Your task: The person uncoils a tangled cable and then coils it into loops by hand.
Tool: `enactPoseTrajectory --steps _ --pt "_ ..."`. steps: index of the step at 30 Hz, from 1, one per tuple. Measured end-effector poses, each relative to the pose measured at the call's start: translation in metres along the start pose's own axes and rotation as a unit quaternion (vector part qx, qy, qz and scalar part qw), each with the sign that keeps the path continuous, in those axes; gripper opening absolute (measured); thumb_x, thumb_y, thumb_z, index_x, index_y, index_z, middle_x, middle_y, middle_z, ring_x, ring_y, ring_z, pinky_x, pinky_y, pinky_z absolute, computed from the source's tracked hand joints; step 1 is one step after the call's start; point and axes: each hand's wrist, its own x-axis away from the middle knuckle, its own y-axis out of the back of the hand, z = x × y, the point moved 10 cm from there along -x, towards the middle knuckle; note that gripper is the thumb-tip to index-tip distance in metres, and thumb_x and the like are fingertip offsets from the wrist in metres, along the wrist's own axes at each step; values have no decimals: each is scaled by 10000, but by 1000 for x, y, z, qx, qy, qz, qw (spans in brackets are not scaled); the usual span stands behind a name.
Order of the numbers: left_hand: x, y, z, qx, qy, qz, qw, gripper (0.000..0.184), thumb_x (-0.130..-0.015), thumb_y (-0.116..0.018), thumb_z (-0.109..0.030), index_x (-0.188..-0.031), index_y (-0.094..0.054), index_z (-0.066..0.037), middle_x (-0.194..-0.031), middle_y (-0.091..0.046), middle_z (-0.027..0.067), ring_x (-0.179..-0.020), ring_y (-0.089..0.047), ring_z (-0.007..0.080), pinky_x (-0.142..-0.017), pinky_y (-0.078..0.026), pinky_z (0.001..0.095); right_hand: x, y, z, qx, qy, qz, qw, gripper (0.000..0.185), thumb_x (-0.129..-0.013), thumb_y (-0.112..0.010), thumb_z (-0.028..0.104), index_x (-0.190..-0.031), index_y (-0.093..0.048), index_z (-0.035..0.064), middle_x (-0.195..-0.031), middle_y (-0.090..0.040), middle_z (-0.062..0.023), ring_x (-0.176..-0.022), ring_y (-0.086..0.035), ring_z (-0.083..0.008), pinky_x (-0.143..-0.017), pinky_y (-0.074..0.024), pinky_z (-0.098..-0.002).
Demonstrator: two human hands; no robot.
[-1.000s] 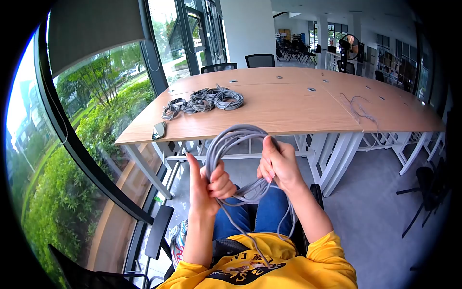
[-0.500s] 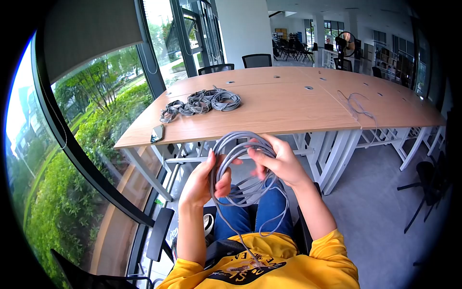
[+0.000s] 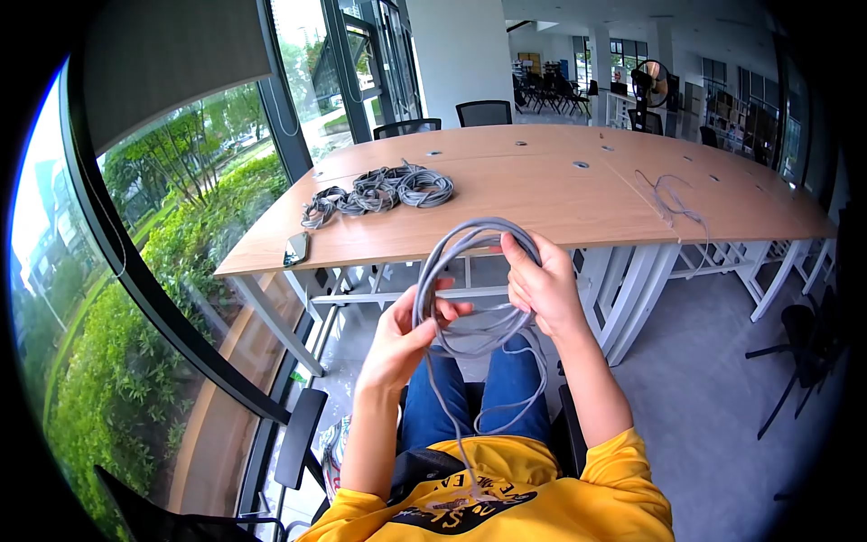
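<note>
A grey cable [image 3: 470, 233] is wound into a loose coil, held up above my lap near the table's front edge. On the coil's left side, my left hand [image 3: 408, 332] is closed around the strands with its fingers through the loop. My right hand [image 3: 545, 287] grips the right side, thumb and fingers pressed on the strands. Loose lengths of the cable hang below the coil, one running down over the yellow shirt and another curving over my right thigh.
Several coiled grey cables [image 3: 379, 190] lie on the wooden table [image 3: 524, 203], with a phone [image 3: 296, 249] near its front left corner. A loose cable [image 3: 682, 206] trails over the edge at right. Windows line the left; an office chair [image 3: 484, 113] stands behind the table.
The coil and both hands have moved up and slightly right. My right hand's fingers have closed further on the strands, and my left hand has shifted along the coil's left side.
</note>
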Motion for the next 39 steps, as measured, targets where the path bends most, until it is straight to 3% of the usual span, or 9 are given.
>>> enactPoseTrajectory --steps 4,10,14,18,20,21,25,33,39 --pt "-2 3 -7 -63 -43 -139 987 475 -684 -609 21 -1113 -406 36 -762 -536 41 -854 -552 198 -772 -406 284 1 1 -3 -53 17 -44 998 251 -818 -532 238 -804 -509 -11 -450 -329 45 -320 -269 -26 -310 -223 -190" --pt "6 34 -18 -126 -36 -301 945 268 -674 -655 -35 -884 -494 11 -636 -495 12 -545 -520 90 -582 -480 227 13 -18 -22 -27 18 -9 999 228 -819 -529 235 -815 -490 11 -503 -375 33 -340 -322 -27 -317 -261 -184" --pt "11 43 -18 -83 -9 -313 946 115 -704 -617 -78 -747 -529 -19 -452 -396 -33 -310 -301 32 -343 -307 177 14 -28 -38 -75 -47 66 994 198 -799 -558 183 -810 -487 0 -517 -406 22 -352 -365 -39 -351 -334 -185" --pt "12 45 -17 -57 8 -309 949 94 -705 -605 -73 -719 -526 -24 -420 -357 -45 -297 -270 27 -326 -255 173 12 -31 -51 11 -49 87 995 195 -771 -575 91 -908 -477 -8 -621 -460 -18 -408 -454 -70 -414 -424 -209" --pt "12 41 -12 -38 38 -292 955 91 -706 -602 -69 -713 -523 -25 -417 -349 -48 -296 -262 25 -322 -245 174 14 -14 -18 72 149 -43 985 340 -743 -572 12 -1053 -432 19 -769 -491 -74 -487 -527 -112 -490 -476 -235" --pt "11 39 -10 -53 49 -280 957 90 -709 -598 -70 -717 -521 -24 -414 -342 -51 -293 -250 24 -317 -237 176 16 -13 -10 95 146 -47 984 451 -737 -551 -19 -1145 -373 53 -899 -486 -133 -563 -558 -133 -508 -478 -240" --pt "7 38 -8 -41 40 -255 965 108 -717 -597 -85 -727 -505 -30 -467 -376 -38 -338 -297 38 -356 -289 182 9 -22 -11 237 54 49 969 416 -746 -523 -23 -1132 -379 29 -777 -548 -102 -597 -564 -124 -498 -449 -241" --pt "-14 49 -6 -114 27 -228 967 197 -705 -647 -126 -756 -481 -33 -615 -474 -6 -500 -437 49 -480 -384 186 -16 -8 -1 331 102 79 935 242 -772 -509 43 -1006 -459 6 -747 -572 -95 -634 -562 -135 -584 -443 -266" --pt "-60 27 -13 -111 -28 -159 981 327 -666 -675 -75 -735 -355 -91 -681 -489 23 -539 -477 92 -567 -427 232 -54 13 46 485 189 -14 854 219 -758 -489 123 -969 -506 64 -787 -578 -166 -771 -561 -318 -670 -429 -369"
